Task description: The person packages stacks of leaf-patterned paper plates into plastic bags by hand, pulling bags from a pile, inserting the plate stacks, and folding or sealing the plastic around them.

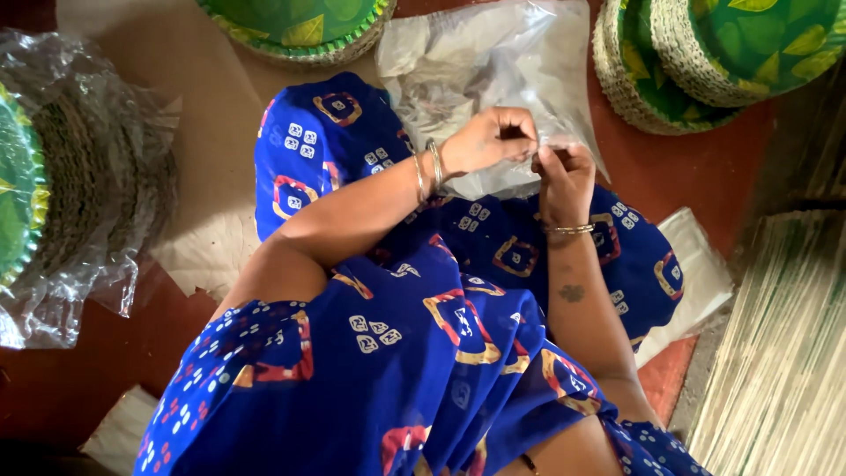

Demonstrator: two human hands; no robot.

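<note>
1. Plastic bag (493, 62): clear, crumpled, lying over the blue-clad knee and the red floor (670, 167). Its body stretches away from the person; its near edge sits at the fingertips.
2. Left hand (489, 138): fingers curled together, pinching the bag's near edge from the left.
3. Right hand (564, 172): fingers bunched, pinching the same edge; both hands almost touch.
4. Both hands are equally near the bag.
5. Green leaf plates (300, 22) lie beyond the bag, apart from it.

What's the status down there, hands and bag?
Left hand and right hand both pinching the clear plastic bag edge. Bag lies over blue-clad lap. Nothing blocking.
</note>
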